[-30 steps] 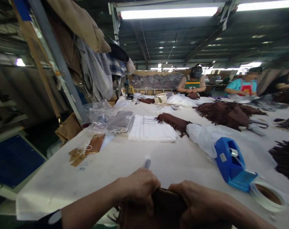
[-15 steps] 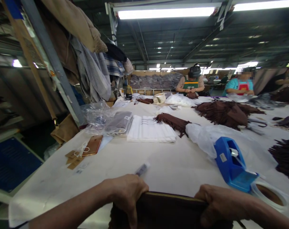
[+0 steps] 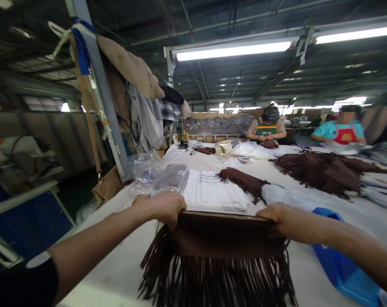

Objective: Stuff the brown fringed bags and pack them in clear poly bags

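Between my hands hangs a dark brown fringed bag with a brass zipper along its top edge. My left hand is closed on the bag's upper left corner. The upper right corner is pinched in my right hand, thumb and fingers wrapped over the edge. Long fringe strips dangle below the bag over the white table. Just beyond it lies a folded white cloth with grey stripes, with a smaller brown fringed piece partly over its far right corner.
A blue tape dispenser sits beneath my right forearm. A grey packaged item lies left of the cloth. Brown fringed pieces are heaped at the right. Two people work across the table. Garments hang at the left.
Both hands have raised the bag and moved it forward, so its fringe now hangs in view. The camera view has tilted up. My left arm now covers the phone and tags.
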{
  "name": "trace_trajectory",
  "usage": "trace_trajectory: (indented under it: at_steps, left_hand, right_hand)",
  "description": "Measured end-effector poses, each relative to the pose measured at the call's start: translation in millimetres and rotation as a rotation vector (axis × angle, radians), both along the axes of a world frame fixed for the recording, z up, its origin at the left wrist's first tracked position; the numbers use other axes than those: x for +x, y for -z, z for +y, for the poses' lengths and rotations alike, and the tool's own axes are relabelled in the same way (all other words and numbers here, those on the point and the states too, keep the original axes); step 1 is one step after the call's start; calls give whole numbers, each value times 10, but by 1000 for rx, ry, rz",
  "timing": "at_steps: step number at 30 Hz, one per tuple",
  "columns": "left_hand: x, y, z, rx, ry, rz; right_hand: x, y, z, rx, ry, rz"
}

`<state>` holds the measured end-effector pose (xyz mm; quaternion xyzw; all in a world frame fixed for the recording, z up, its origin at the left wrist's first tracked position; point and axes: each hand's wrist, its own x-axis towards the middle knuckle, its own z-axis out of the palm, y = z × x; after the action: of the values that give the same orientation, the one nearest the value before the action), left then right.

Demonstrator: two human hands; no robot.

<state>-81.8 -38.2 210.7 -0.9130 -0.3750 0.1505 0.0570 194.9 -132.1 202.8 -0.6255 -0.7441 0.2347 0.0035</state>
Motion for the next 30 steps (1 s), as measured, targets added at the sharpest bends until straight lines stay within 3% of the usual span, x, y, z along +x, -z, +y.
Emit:
trace_trajectory:
  at_steps: [4,6,8,10,12,15,16,18,21,25,28,30]
  left_hand:
    - [-23,94,91,324,52,-44]
    - [-68,139,116,463,111,-58]
    - [-142,278,134,642,218,-40]
    - [-241,576,126,816,356,-16]
    - [-354,1014,68,905,462,-28]
    - [-522,1681,-113,850,495,-118]
    - [-571,1841,-177,831,489,-156]
    - [-644,2026,-271,798,425,-265]
    - [-678,2069,-281,726,284,-568]
    - [-589,2084,-145,604,40,-940]
    - [-469,2058,-30,413,-192,-867]
    - [-390,1927,58,290,-269,-722]
  right_hand:
    - [0,148,114,336,10,-283]
    - [14,316,123,564,-45,-380]
    - [4,582,101,867,-122,-450]
    - [-55,953,39,1135,-161,-524]
    - [-154,1395,-65,1260,-158,-556]
    - [-273,2016,-255,1322,-140,-488]
    - [-282,2170,-309,1316,-182,-503]
    - [-248,2376,-381,1272,-263,-560]
    - [-127,2478,-391,1236,-283,-546]
    - [-14,2393,-289,1151,-145,-380]
    - [19,2150,-147,1052,-57,-274]
    - [38,1899,-20,933,-17,-253]
